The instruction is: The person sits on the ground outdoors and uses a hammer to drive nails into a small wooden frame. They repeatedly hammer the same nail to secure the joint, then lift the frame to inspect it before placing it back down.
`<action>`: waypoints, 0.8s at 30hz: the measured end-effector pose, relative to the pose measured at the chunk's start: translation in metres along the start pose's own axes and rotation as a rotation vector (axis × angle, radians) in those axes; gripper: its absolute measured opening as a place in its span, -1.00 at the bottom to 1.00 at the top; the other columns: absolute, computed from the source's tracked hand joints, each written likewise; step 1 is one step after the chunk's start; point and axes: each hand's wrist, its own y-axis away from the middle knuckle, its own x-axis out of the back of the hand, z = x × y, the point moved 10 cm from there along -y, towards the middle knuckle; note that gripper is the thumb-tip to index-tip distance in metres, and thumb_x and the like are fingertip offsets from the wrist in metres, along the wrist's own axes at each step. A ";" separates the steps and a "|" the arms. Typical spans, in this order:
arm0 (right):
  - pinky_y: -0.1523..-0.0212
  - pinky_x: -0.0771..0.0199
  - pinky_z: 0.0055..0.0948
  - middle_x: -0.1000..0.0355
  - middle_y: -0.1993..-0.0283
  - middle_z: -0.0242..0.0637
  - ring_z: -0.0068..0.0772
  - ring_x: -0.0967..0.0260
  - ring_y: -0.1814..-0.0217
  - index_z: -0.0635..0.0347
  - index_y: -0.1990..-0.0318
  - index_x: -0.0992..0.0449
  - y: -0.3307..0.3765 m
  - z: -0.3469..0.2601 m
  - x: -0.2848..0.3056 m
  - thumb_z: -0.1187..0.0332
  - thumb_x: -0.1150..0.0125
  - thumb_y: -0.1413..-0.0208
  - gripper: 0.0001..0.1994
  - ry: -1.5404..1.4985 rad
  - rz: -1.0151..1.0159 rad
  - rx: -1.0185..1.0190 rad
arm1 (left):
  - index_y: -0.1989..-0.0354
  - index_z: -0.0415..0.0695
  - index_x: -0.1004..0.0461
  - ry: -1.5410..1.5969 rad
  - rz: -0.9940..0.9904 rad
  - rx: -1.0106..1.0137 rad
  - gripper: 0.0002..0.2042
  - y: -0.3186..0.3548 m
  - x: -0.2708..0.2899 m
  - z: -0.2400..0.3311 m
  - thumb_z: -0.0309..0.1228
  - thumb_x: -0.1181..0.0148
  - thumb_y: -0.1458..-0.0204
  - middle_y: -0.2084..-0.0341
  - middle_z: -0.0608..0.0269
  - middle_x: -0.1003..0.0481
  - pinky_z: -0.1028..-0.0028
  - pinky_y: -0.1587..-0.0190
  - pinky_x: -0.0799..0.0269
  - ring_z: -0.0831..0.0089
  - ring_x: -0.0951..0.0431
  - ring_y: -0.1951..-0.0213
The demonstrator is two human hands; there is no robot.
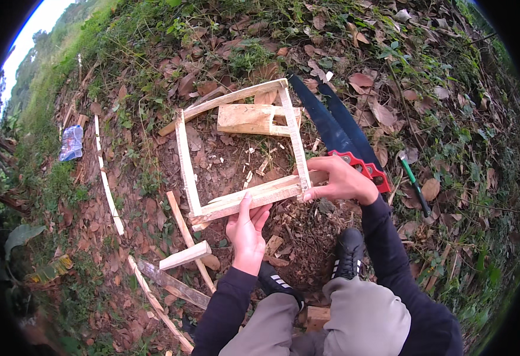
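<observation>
A four-sided frame of pale wood strips (pixel 187 163) is held up before me, tilted over the ground. My left hand (pixel 248 237) grips the middle of its near strip, thumb on top and fingers curled beneath. My right hand (pixel 344 180) is wrapped round the near right corner, where the near and right strips meet. Behind the frame, partly seen through it, lies a thick wooden block (pixel 245 118) with a notch cut into its right end. Wood chips (pixel 249 177) are scattered on the soil below.
Two dark-bladed saws (pixel 334 121) with a red handle (pixel 374 171) lie to the right. Beyond them is a green-handled tool (pixel 411 177). Wood strips (pixel 107 184) and a short piece (pixel 184 256) lie at left, with a clear plastic bag (pixel 71 142). Leaves and weeds cover the slope.
</observation>
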 end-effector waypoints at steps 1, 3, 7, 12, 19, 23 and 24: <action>-0.13 -0.47 -0.24 -0.56 -0.01 -0.15 -0.18 -0.53 -0.07 0.32 -0.04 -0.57 0.003 -0.005 0.002 0.03 -0.60 0.10 -0.36 -0.019 0.093 0.074 | -0.01 -0.25 -0.46 0.014 0.037 -0.042 -0.71 0.000 0.000 0.002 -0.33 -0.28 -0.24 0.27 0.03 -0.65 0.54 0.38 -0.71 0.23 -0.74 0.31; -0.14 -0.47 -0.24 -0.54 -0.02 -0.15 -0.18 -0.51 -0.11 0.33 -0.03 -0.58 0.012 -0.007 0.004 0.08 -0.58 0.04 -0.42 0.029 0.282 0.184 | -0.02 -0.25 -0.43 -0.013 0.002 -0.034 -0.70 0.002 -0.006 0.008 -0.33 -0.28 -0.24 0.26 0.02 -0.65 0.54 0.37 -0.71 0.23 -0.74 0.29; -0.07 -0.50 -0.27 -0.49 -0.02 -0.21 -0.20 -0.51 -0.06 0.24 0.00 -0.60 0.012 0.014 0.012 0.07 -0.49 -0.07 -0.52 -0.111 0.442 0.221 | 0.22 -0.17 -0.36 -1.072 -0.082 -0.823 -0.62 0.050 -0.046 0.088 -0.19 -0.42 -0.09 0.24 0.04 -0.56 0.38 0.22 -0.58 0.19 -0.63 0.20; -0.17 -0.41 -0.23 -0.44 -0.05 -0.18 -0.17 -0.44 -0.13 0.24 0.06 -0.55 -0.007 0.020 0.018 0.01 -0.29 -0.25 -0.58 -0.145 0.418 0.202 | 0.08 -0.11 -0.50 -1.711 -0.458 -1.312 -0.43 0.026 -0.114 0.094 -0.01 -0.54 0.16 0.23 0.09 -0.59 0.14 0.04 -0.45 0.06 -0.60 0.15; -0.09 -0.42 -0.17 -0.43 0.04 -0.09 -0.06 -0.40 -0.07 0.26 0.12 -0.47 0.101 0.084 0.029 0.38 -0.28 -0.19 -0.80 0.179 0.953 -0.112 | 0.19 -0.06 -0.48 -1.964 -0.578 -1.317 -0.68 0.005 -0.128 0.094 -0.15 -0.40 -0.03 0.43 0.19 -0.57 0.18 0.35 -0.52 0.12 -0.65 0.36; -0.07 -0.39 -0.16 -0.41 0.10 -0.10 -0.05 -0.37 -0.04 0.29 0.22 -0.51 0.123 0.133 0.003 0.45 -0.26 -0.03 -0.83 0.745 0.761 -0.139 | 0.23 -0.09 -0.46 -1.960 -0.505 -1.294 -0.66 0.006 -0.109 0.090 -0.16 -0.44 0.00 0.43 0.16 -0.58 0.17 0.32 -0.51 0.10 -0.65 0.34; -0.09 -0.37 -0.18 -0.40 0.11 -0.09 -0.05 -0.36 -0.04 0.28 0.22 -0.51 0.118 0.134 0.000 0.43 -0.26 0.02 -0.80 0.832 0.709 -0.163 | 0.23 -0.09 -0.46 -1.919 -0.509 -1.256 -0.65 0.002 -0.105 0.099 -0.16 -0.45 0.00 0.43 0.15 -0.58 0.16 0.30 -0.51 0.08 -0.64 0.33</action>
